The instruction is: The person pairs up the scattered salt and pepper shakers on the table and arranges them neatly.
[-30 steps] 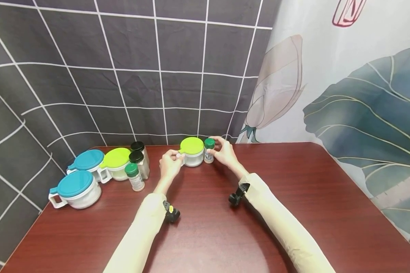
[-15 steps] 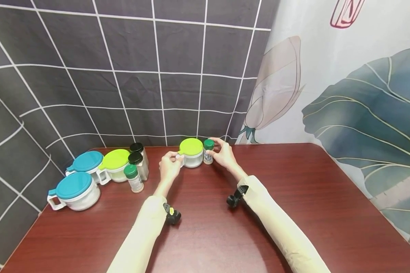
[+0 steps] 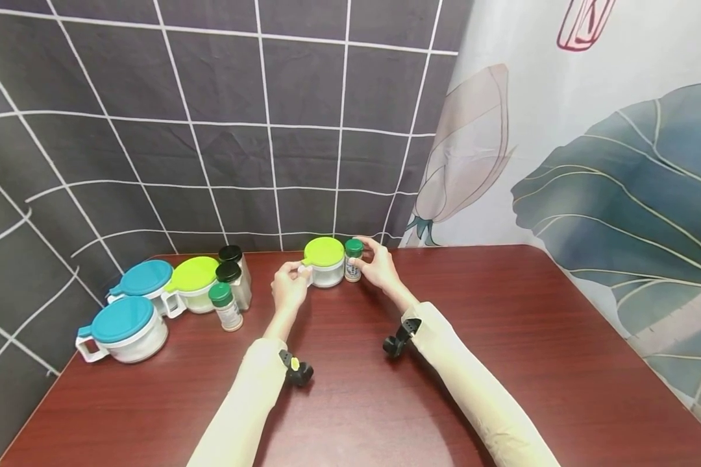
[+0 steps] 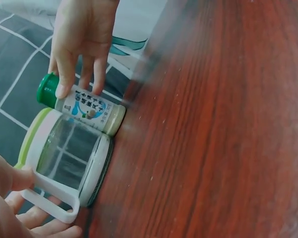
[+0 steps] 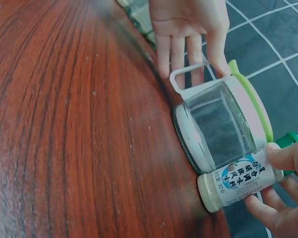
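A clear seasoning jar [image 3: 327, 275] with a lime-green lid and white handle stands upright near the table's back edge. My left hand [image 3: 289, 285] holds its handle [image 4: 52, 198], the thumb near the lid and the fingers behind the handle. Right beside the jar stands a small spice bottle [image 3: 353, 264] with a green cap and a printed label. My right hand [image 3: 380, 264] grips this bottle between thumb and fingers, from its right side. In the right wrist view, the bottle's label [image 5: 243, 177] faces the camera and the jar looks see-through, with nothing visible inside.
At the left stand two blue-lidded jars [image 3: 130, 331], another lime-lidded jar [image 3: 194, 285], two black-capped shakers [image 3: 238, 285] and a second green-capped bottle [image 3: 228, 310]. A dark checked curtain [image 3: 222, 117] hangs behind the reddish wooden table [image 3: 350, 402].
The head view has shifted slightly, so everything sits a little further left in it. Both hands keep their hold on the jar and the spice bottle, which stay in place.
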`<state>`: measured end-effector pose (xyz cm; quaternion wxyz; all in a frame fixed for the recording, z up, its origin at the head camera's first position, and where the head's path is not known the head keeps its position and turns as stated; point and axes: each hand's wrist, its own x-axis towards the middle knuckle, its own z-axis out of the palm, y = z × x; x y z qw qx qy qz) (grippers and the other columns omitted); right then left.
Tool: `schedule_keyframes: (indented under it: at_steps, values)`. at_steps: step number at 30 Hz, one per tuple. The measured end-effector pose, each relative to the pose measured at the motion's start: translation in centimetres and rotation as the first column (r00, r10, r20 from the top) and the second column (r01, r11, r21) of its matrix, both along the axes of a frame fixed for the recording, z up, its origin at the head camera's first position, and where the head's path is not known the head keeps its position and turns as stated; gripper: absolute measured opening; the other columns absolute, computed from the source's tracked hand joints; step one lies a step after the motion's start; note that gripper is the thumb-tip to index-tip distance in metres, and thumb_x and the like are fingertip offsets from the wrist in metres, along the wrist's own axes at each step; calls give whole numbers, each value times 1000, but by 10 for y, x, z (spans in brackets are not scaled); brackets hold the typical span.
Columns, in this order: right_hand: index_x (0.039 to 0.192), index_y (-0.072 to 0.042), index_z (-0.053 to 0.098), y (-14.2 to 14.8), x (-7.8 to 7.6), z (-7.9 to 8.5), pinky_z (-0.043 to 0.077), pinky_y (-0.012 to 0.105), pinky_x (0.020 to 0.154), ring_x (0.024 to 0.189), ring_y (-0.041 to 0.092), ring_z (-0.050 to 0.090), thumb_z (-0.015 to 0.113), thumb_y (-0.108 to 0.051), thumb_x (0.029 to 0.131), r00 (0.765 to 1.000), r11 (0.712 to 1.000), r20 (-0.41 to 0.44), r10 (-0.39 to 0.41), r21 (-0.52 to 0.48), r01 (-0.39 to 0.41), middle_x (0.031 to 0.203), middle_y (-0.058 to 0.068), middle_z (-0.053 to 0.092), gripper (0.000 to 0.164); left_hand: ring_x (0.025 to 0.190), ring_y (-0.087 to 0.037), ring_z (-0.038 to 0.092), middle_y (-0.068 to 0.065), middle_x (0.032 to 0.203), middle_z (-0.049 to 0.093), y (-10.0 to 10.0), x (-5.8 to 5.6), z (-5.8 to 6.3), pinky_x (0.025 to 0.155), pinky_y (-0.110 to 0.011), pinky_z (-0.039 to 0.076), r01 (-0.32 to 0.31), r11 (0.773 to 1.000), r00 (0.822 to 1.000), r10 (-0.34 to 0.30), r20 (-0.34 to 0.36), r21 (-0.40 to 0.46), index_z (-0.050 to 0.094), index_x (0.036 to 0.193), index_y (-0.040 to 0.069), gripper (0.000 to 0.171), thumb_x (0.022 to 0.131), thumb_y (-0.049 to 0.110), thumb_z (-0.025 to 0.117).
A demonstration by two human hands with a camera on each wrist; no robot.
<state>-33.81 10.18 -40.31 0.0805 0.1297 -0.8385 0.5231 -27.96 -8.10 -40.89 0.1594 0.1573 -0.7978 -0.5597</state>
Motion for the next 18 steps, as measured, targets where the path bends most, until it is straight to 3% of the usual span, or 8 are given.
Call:
schedule_keyframes:
  at_steps: [3,8,12,18]
  values:
    - [131,-4,55,-2,1,0,50,42,95,109,33,65,70,1,83,1000,1000,14,8,-8,-8,121,20,65,50,112,-37,61,-20,110,70,1,2,0,98,-50,41,-7,1000,1000,7,19,2,66,115,6,30,89,20,66]
    - [133,-4,54,-2,3,1,50,43,95,109,35,65,70,1,83,1000,1000,25,1,-19,0,122,21,64,53,117,-37,58,-20,117,67,1,5,1,101,-50,40,42,999,998,-41,44,-27,62,123,5,32,95,20,55]
    - [134,-4,54,-1,4,2,51,43,93,106,35,65,71,-1,83,1000,1000,25,-16,2,16,119,22,65,54,121,-36,56,-21,123,64,0,6,2,105,-49,39,78,995,997,-77,33,-57,59,127,1,35,97,15,48]
    - [135,-3,53,1,6,4,51,44,94,108,35,65,71,-4,82,999,999,39,-24,-20,25,119,24,65,56,125,-34,54,-22,128,60,-1,8,4,109,-45,37,102,993,995,-103,1,-52,54,132,-3,39,97,12,48]
